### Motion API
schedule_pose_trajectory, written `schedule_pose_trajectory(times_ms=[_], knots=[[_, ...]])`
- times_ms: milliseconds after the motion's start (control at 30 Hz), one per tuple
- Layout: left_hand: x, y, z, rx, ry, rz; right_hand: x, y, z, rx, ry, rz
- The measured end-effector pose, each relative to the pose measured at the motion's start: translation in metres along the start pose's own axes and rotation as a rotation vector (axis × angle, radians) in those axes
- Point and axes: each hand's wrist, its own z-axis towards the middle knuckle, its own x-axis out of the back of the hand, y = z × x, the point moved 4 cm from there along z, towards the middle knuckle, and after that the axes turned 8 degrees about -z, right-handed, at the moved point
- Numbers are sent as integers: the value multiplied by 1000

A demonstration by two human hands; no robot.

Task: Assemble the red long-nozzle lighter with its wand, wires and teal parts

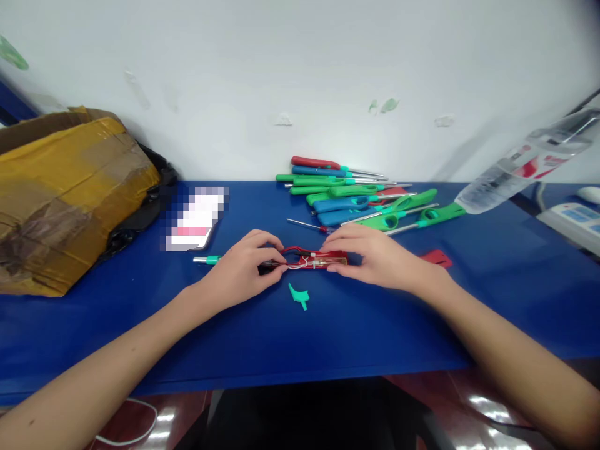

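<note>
An opened red long-nozzle lighter (313, 258) lies on the blue table (328, 331) between my hands, its white wires and inner parts showing. My left hand (246, 265) is closed on its nozzle end; the metal tube with a teal collar (207, 259) sticks out to the left. My right hand (370, 253) pinches the red handle end. A loose teal trigger piece (299, 295) lies just in front of the lighter. A red cover piece (437, 257) lies right of my right wrist.
A pile of several green, blue and red lighters (360, 197) lies behind my hands, with a small screwdriver (307, 225) beside it. A taped cardboard box (60, 194) stands at left, a phone (194, 219) near it. A plastic bag (520, 165) and a white device (569, 219) are at right.
</note>
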Motion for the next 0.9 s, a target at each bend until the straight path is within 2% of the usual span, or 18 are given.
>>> schedule_pose_trajectory(times_ms=[233,433,900], knots=[[0,8,4,-49,24,20,-6,-2,-1,39,-20,-41],[-8,15,8,-145,-78,73,-7,-3,-2,41,7,-48],[-11,15,6,-183,-97,96,-8,-5,-2,26,19,-39]])
